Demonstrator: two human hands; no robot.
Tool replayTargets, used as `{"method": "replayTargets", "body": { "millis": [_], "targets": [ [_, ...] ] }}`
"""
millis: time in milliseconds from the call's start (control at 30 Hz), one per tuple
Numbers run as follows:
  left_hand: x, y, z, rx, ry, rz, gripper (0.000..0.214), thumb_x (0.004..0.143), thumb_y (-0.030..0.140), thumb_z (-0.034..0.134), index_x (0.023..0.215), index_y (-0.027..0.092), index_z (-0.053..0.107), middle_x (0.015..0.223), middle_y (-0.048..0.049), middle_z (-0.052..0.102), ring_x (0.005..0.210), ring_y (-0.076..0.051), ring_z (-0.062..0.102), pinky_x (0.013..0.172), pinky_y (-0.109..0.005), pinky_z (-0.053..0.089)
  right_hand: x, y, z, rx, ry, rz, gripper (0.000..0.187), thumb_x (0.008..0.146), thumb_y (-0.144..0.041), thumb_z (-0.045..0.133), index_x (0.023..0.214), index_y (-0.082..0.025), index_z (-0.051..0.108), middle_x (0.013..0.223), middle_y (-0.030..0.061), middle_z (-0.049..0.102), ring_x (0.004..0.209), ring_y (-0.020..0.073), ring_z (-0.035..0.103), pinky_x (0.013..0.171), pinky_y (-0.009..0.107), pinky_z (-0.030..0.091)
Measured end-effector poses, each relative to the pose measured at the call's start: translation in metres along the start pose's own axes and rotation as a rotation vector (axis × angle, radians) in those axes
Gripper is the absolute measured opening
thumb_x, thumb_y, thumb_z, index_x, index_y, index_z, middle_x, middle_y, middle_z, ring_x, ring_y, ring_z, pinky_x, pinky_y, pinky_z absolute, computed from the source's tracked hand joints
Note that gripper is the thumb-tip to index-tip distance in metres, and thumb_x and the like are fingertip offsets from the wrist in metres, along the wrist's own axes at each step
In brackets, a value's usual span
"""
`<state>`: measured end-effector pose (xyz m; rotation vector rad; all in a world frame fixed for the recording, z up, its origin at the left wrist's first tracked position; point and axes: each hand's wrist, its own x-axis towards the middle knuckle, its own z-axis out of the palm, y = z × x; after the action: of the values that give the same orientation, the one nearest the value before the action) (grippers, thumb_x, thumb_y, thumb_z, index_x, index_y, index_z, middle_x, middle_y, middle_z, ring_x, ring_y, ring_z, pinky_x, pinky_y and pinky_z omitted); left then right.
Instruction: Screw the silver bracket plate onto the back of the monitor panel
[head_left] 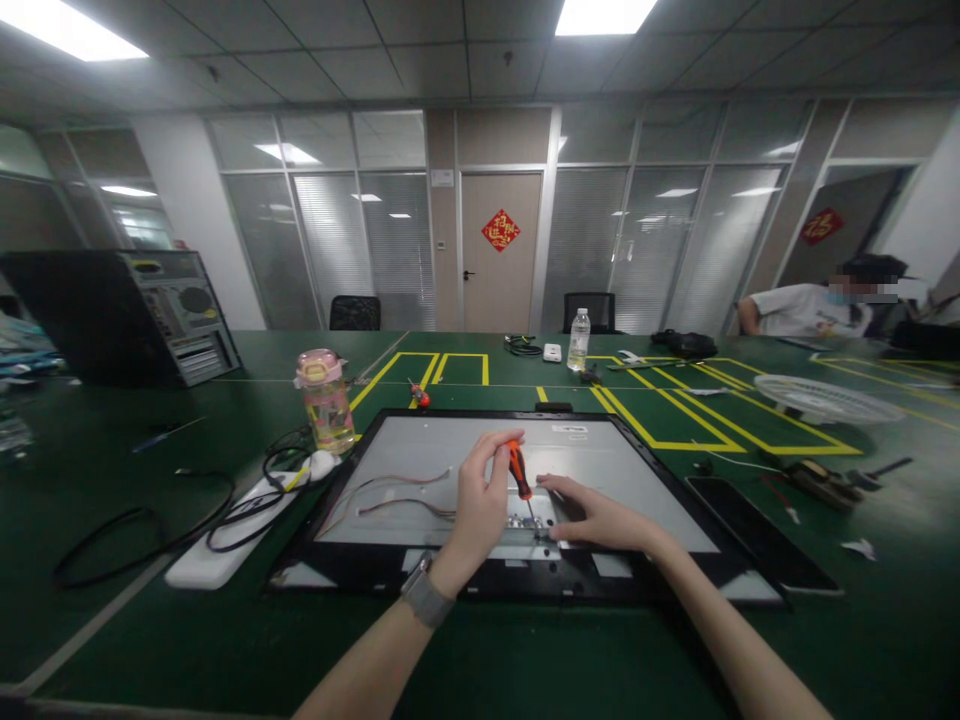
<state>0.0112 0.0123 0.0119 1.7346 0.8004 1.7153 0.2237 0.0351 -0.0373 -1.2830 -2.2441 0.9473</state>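
A large flat monitor panel with a grey metal back and black frame lies on the table in front of me. My left hand, a watch on its wrist, is closed around the orange and black handle of a screwdriver. The driver's shaft points down at a small metal bracket near the panel's front edge. My right hand rests beside the tip, thumb and fingers apart; whether it steadies a small part there I cannot make out. Thin wires run across the panel left of the bracket.
Left of the panel are a pink-lidded bottle, a white power strip with black cables and a computer case. A black slab lies to the right. A clear bottle stands behind. Another person sits far right.
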Motion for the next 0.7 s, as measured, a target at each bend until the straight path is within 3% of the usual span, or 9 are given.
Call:
{"method": "replayTargets", "body": {
  "millis": [200, 400, 600, 700],
  "targets": [
    [0.0004, 0.0006, 0.0, 0.059, 0.024, 0.038, 0.014, 0.086, 0.026, 0.058, 0.089, 0.02, 0.071, 0.088, -0.0032, 0.059, 0.085, -0.017, 0.057, 0.079, -0.028, 0.044, 0.0005, 0.0008, 0.0005, -0.008, 0.002, -0.008, 0.082, 0.073, -0.056, 0.068, 0.14, -0.017, 0.041, 0.15, 0.012, 0.038, 0.138, 0.0297, 0.033, 0.116, 0.042, 0.024],
    [-0.0004, 0.0018, -0.0009, -0.002, -0.032, -0.009, 0.025, 0.094, 0.023, 0.044, 0.101, 0.018, 0.067, 0.096, -0.0063, 0.064, 0.093, -0.019, 0.059, 0.084, -0.031, 0.044, -0.0009, -0.0004, 0.0003, -0.004, 0.004, -0.003, 0.08, 0.073, -0.054, 0.069, 0.14, -0.018, 0.042, 0.15, 0.0115, 0.038, 0.138, 0.0297, 0.033, 0.116, 0.042, 0.025],
    [0.0, 0.0048, 0.0002, 0.047, 0.004, 0.04, 0.013, 0.087, 0.024, 0.057, 0.089, 0.02, 0.07, 0.086, -0.0029, 0.059, 0.083, -0.017, 0.057, 0.078, -0.028, 0.044, -0.0003, 0.0027, 0.0009, 0.001, 0.013, -0.025, 0.078, 0.074, -0.053, 0.069, 0.138, -0.018, 0.044, 0.148, 0.0116, 0.039, 0.137, 0.0301, 0.035, 0.116, 0.043, 0.025],
    [0.0005, 0.0053, 0.0003, 0.047, -0.013, 0.037, 0.017, 0.089, 0.022, 0.054, 0.092, 0.019, 0.07, 0.086, -0.0034, 0.062, 0.084, -0.017, 0.058, 0.079, -0.029, 0.044, 0.0002, 0.0031, 0.001, -0.001, 0.01, -0.026, 0.079, 0.073, -0.053, 0.07, 0.138, -0.018, 0.044, 0.149, 0.0123, 0.039, 0.137, 0.03, 0.035, 0.116, 0.043, 0.025]
  ]
}}
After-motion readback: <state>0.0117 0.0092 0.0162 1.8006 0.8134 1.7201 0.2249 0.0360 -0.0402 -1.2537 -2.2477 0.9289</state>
